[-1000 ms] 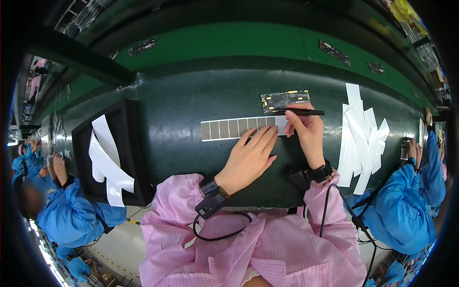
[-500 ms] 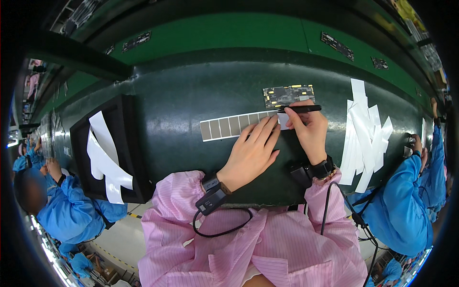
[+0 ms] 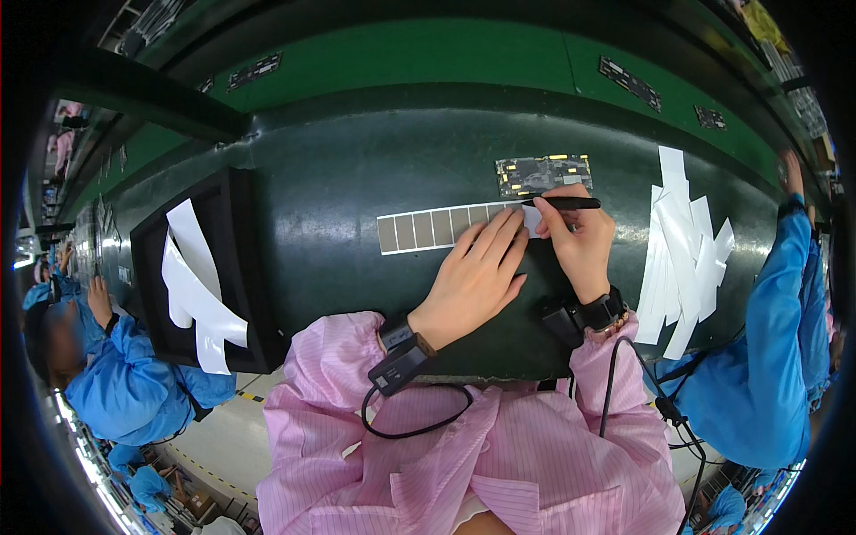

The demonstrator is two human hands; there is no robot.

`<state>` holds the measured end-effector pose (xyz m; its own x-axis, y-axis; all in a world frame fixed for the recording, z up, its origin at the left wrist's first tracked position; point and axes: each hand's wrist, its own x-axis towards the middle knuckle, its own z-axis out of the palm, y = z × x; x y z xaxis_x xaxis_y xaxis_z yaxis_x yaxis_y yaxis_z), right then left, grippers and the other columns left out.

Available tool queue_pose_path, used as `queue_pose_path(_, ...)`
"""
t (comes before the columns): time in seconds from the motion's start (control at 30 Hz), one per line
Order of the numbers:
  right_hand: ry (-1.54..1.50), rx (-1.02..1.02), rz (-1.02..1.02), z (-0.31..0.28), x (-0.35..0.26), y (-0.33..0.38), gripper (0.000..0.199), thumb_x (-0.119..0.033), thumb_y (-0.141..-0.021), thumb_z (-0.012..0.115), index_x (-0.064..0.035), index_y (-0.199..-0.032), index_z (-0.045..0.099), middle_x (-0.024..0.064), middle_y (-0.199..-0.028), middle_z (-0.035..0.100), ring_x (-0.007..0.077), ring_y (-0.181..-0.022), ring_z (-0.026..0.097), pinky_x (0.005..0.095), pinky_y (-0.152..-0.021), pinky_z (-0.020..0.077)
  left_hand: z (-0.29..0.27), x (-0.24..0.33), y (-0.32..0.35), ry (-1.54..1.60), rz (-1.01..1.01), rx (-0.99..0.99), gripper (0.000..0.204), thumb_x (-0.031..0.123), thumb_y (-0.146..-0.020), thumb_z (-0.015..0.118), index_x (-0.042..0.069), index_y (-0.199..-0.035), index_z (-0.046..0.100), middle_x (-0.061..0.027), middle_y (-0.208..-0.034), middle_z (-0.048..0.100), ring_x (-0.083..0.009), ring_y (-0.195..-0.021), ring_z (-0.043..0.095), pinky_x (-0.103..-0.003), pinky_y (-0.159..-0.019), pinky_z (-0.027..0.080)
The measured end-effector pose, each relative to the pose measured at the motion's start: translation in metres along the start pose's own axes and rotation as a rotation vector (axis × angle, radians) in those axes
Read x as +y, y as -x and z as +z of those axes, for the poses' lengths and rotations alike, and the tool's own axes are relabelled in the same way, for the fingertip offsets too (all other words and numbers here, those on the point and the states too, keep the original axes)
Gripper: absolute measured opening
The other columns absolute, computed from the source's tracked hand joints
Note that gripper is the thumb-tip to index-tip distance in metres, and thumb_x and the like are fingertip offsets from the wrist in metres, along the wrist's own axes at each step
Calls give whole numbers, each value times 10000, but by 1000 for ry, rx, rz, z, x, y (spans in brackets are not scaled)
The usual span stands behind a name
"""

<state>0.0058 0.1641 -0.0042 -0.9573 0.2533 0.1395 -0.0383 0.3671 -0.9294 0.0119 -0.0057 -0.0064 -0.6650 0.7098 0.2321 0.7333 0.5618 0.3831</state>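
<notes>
meanwhile the right hand [image 3: 578,239] has black tweezers [image 3: 563,203] in its grip, tip on the grey strip [image 3: 446,228] under the flat left hand [image 3: 473,278].

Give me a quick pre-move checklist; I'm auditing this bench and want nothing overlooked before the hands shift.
1. Left hand flat on the grey segmented strip: ok.
2. Right hand gripping the slim black tool: ok.
3. Tool tip at the strip's right end: ok; actual contact cannot tell.
4. Small green circuit board lying apart above the strip: ok.
5. White backing strips piled clear of the hands: ok.
</notes>
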Motion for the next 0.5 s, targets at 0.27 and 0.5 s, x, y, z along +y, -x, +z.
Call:
queue_pose_path(0.27, -57, 27, -15, 2, 0, 1, 52, 12, -831, 664, 31, -863, 629, 69, -760, 656, 116, -590, 652, 227, -527, 502, -1, -3, -2, 17, 27, -7, 575, 255, -782, 688, -14, -1252, 494, -187, -1358, 430, -310, -1288, 405, -420, -1066, 330)
queue_pose_path(0.5, -62, 32, -48, 4, -1, 1, 42, 11, -836, 659, 25, -865, 632, 66, -743, 654, 108, -590, 648, 222, -532, 508, -1, -6, -2, 23, 33, -6, 557, 267, -790, 682, -7, -1239, 501, -183, -1354, 433, -309, -1291, 400, -418, -1056, 336)
